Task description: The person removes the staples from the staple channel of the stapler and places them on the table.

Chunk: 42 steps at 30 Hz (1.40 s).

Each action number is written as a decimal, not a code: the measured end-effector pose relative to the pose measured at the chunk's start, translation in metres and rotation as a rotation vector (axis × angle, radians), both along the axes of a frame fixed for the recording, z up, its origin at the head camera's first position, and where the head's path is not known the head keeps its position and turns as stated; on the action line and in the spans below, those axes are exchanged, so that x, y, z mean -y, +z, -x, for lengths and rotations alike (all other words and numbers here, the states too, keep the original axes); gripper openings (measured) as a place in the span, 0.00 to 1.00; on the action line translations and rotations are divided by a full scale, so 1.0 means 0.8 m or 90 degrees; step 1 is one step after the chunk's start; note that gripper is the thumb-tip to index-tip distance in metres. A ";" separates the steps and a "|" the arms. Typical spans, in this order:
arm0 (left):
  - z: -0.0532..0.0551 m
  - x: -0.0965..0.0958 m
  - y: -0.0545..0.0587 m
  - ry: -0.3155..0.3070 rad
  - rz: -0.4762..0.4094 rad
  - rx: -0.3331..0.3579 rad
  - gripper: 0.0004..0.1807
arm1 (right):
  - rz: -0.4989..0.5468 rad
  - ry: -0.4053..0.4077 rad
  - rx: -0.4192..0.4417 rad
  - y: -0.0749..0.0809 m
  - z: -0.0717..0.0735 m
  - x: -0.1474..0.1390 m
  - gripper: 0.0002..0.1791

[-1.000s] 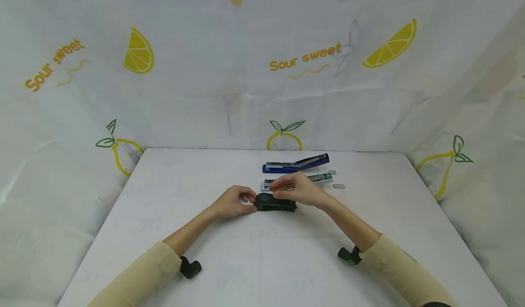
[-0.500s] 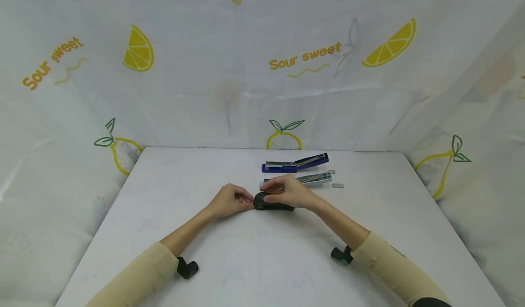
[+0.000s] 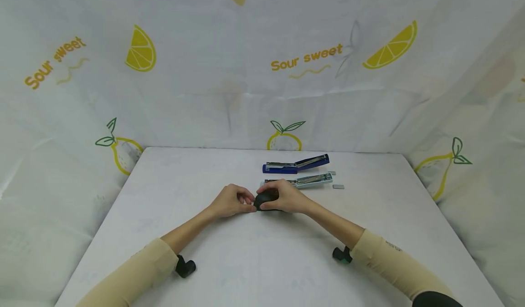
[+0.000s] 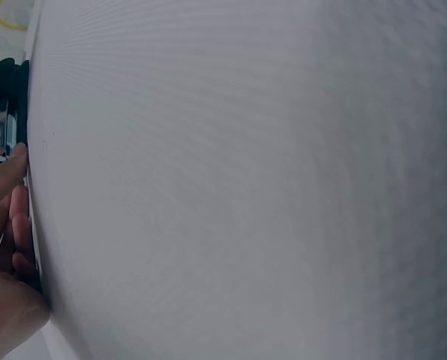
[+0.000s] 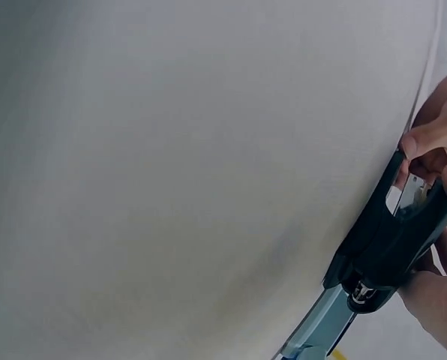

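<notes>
Creased white cloth [image 3: 184, 115] hangs beyond the grip. Left hand [image 3: 230, 202] and right hand [image 3: 287, 198] pinch a smooth, humped black stapler [image 5: 388, 238].

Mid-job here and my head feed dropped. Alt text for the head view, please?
A person's right hand holds the top of a black stapler on a white table, while the left hand touches its left end. Beyond lie a light blue stapler and a dark blue stapler, both opened out, with two small grey strips near their right ends.
</notes>
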<state>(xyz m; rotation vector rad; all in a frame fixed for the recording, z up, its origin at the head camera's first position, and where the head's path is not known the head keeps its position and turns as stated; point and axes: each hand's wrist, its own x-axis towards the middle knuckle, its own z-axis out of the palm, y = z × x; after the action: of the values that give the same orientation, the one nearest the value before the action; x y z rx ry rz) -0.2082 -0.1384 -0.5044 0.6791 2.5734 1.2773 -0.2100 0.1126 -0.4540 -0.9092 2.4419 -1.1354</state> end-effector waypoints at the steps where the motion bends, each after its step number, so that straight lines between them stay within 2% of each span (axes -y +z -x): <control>1: 0.000 0.000 0.000 0.001 0.001 0.001 0.13 | -0.001 -0.001 0.003 0.000 0.000 0.001 0.22; 9: -0.001 0.000 -0.003 0.005 0.005 -0.002 0.15 | 0.006 -0.015 0.039 0.000 -0.001 0.004 0.20; 21: -0.001 -0.003 -0.002 0.012 0.001 0.018 0.14 | 0.088 -0.042 0.136 0.010 0.003 -0.013 0.26; 24: -0.001 -0.004 -0.001 0.011 -0.002 0.016 0.14 | 0.093 -0.025 0.117 0.014 0.001 -0.017 0.26; 32: 0.000 -0.006 -0.001 0.008 -0.007 0.009 0.13 | 0.086 0.029 0.023 0.028 -0.002 -0.025 0.24; 36: 0.001 -0.007 -0.002 0.007 -0.006 0.011 0.13 | 0.072 0.028 -0.002 0.037 -0.005 -0.032 0.22; 42: 0.000 -0.008 -0.001 0.007 -0.002 0.012 0.13 | 0.063 0.000 -0.027 0.049 -0.014 -0.044 0.21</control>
<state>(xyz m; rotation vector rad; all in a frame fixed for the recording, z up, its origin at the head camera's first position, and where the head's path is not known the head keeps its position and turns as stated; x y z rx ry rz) -0.2083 -0.1322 -0.5051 0.6524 2.5644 1.2842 -0.1992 0.1474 -0.4151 -0.9721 2.4367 -1.2601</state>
